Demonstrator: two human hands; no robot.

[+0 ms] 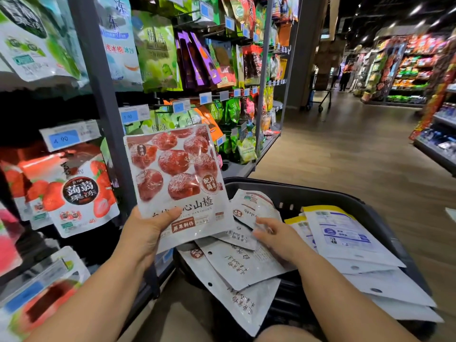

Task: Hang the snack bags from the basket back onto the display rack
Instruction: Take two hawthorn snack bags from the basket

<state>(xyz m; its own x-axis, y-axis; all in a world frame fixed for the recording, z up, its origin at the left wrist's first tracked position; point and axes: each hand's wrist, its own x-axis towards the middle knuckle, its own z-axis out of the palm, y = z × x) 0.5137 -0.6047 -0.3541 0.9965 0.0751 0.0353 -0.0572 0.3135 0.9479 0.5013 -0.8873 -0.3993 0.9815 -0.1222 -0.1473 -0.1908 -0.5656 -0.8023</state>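
Note:
My left hand (145, 230) grips the bottom of a hawthorn snack bag (177, 174), white with red fruit printed on it, and holds it upright in front of the display rack (108, 99). Below it stands the black basket (370, 213) with several snack bags lying back side up, white hawthorn ones (246, 265) at the left and yellow-edged ones (345, 238) at the right. My right hand (276, 235) reaches into the basket, its fingers pinching the edge of another white bag (256, 206).
The rack's grey upright runs just left of the held bag, with strawberry jelly bags (74, 193) and green plum jelly bags (158, 50) hanging on hooks with price tags. A wooden-floor aisle (345, 156) opens to the right; a cart and people stand far down it.

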